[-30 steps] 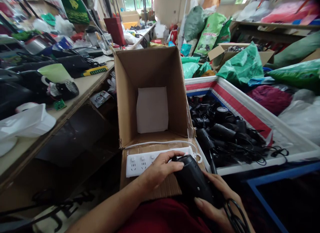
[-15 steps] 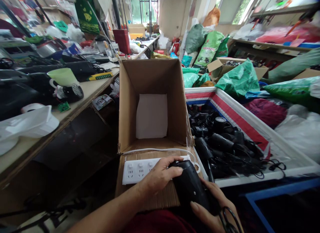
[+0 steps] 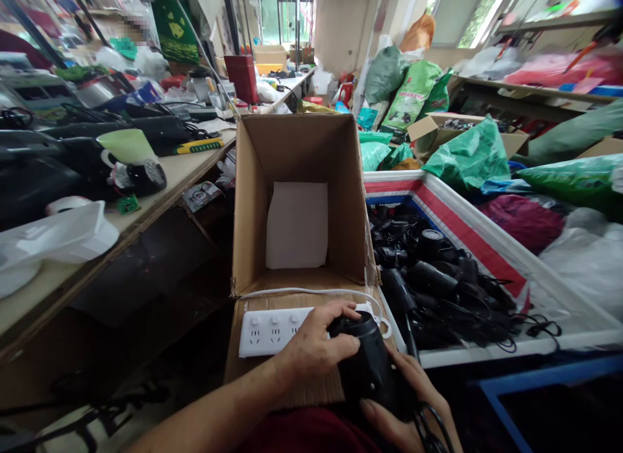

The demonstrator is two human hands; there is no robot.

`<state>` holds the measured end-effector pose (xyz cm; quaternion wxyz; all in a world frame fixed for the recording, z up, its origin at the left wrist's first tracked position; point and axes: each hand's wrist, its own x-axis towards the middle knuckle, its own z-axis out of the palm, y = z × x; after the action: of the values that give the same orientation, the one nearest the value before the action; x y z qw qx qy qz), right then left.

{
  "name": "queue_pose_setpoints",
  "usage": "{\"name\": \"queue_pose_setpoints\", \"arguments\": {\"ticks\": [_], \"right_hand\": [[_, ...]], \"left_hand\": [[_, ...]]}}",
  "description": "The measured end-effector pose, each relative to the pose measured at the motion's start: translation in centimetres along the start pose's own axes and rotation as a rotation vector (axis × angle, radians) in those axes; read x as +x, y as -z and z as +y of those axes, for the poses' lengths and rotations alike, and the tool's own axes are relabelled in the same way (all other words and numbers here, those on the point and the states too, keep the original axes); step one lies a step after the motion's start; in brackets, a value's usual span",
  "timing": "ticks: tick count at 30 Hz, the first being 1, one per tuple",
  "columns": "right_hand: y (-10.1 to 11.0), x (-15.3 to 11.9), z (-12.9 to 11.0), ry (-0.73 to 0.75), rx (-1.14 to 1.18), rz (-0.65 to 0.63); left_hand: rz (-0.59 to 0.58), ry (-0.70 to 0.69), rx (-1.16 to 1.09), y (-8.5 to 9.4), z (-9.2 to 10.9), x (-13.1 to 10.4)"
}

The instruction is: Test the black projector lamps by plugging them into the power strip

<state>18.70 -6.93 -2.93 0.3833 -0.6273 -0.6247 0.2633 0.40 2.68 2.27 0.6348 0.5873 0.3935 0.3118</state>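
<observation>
A black hair dryer [image 3: 367, 365] is held low in front of me, tilted, with its round end facing away and up. My left hand [image 3: 318, 339] grips the rim of that end, thumb on the near side and fingers over the opening. Lower down, my right hand [image 3: 413, 401] is wrapped around the body, and a looped black cord [image 3: 431, 424] hangs by it. Behind my left hand lies a white power strip [image 3: 272, 333] on cardboard, partly covered by the hand and the dryer.
An open cardboard box [image 3: 250, 206] stands ahead, with a pale sheet [image 3: 296, 226] inside. To the right, a white-rimmed bin [image 3: 549, 278] holds several black hair dryers [image 3: 433, 278]. On the left, a workbench [image 3: 182, 174] carries a green cup [image 3: 129, 146] and a white tray [image 3: 73, 235].
The hair dryer has tipped a little more upright, so more of its round end shows. Both hands have shifted slightly with it and keep their hold.
</observation>
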Motion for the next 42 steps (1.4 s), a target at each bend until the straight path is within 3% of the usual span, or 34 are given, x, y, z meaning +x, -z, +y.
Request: {"name": "queue_pose_setpoints", "arguments": {"ticks": [4,14,23,28,33,37,42], "right_hand": [[-0.1,0.0,-0.5,-0.009,-0.015,0.051],[-0.1,0.3,-1.2,-0.062,0.035,0.025],[-0.8,0.0,-0.2,0.055,-0.084,0.079],[-1.0,-0.3,-0.3,0.010,-0.052,0.059],[-1.1,-0.2,-0.2,-0.049,-0.034,0.124],[-1.3,-0.3,0.6,-0.030,-0.031,0.133],[-1.7,0.0,0.5,-0.123,0.025,0.296]], "left_hand": [[0.015,0.008,-0.006,-0.2,0.2,0.0],[0.032,0.012,-0.004,-0.4,0.3,-0.1],[0.053,0.041,0.040,-0.4,0.4,0.1],[0.053,0.017,0.075,-0.6,0.7,0.0],[0.130,0.036,0.038,-0.7,0.7,0.0],[0.222,0.083,-0.210,-1.1,0.2,0.3],[0.366,0.034,-0.386,-2.4,-0.6,-0.2]]}}
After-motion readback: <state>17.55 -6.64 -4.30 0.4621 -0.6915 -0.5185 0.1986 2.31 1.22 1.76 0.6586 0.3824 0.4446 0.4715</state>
